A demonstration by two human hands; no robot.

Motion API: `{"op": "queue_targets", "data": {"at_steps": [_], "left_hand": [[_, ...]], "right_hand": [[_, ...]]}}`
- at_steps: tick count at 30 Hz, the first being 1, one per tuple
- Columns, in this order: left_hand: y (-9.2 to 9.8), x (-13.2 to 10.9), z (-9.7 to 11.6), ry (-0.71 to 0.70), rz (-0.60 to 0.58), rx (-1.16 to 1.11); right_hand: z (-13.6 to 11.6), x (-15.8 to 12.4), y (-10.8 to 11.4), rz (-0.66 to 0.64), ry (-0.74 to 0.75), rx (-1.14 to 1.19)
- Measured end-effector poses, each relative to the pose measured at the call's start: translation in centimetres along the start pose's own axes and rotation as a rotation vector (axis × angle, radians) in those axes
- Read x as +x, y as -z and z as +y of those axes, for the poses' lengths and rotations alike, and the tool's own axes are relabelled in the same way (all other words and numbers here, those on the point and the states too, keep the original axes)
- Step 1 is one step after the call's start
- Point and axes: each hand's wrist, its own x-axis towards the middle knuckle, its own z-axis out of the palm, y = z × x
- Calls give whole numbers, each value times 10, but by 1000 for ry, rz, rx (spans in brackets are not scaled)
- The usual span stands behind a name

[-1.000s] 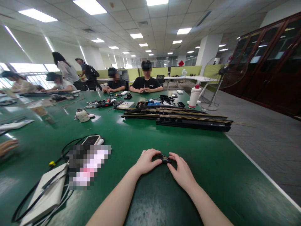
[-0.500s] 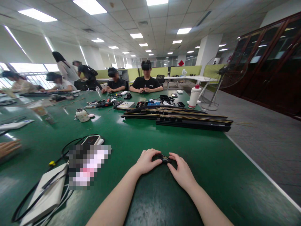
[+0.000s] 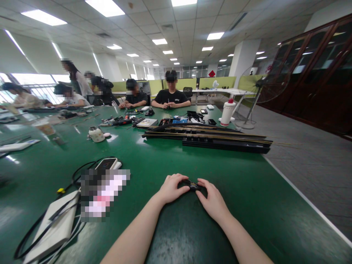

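Note:
A small black part with a bit of brass on it lies on the green table near the front edge. My left hand rests on the table with its fingers curled round the part's left end. My right hand pinches the part's right end with fingers bent. Both forearms reach in from the bottom of the view. Most of the part is hidden between my fingers.
A phone, black cables and a white flat box lie to the left. Long black rails with thin sticks cross the table's middle. A white bottle stands far right. Several people sit at the far end.
My hands and the black part have not moved. A co-worker's hand at the left edge has gone out of view. People standing at the far left have shifted.

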Motion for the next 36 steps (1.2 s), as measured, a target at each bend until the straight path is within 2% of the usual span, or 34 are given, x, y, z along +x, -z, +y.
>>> {"op": "queue_targets", "data": {"at_steps": [30, 36], "left_hand": [[1, 0, 1, 11, -10, 3], [-1, 1, -3, 7, -11, 3]], "right_hand": [[-4, -1, 2, 7, 8, -16], [-6, -1, 3, 6, 83, -28]]}}
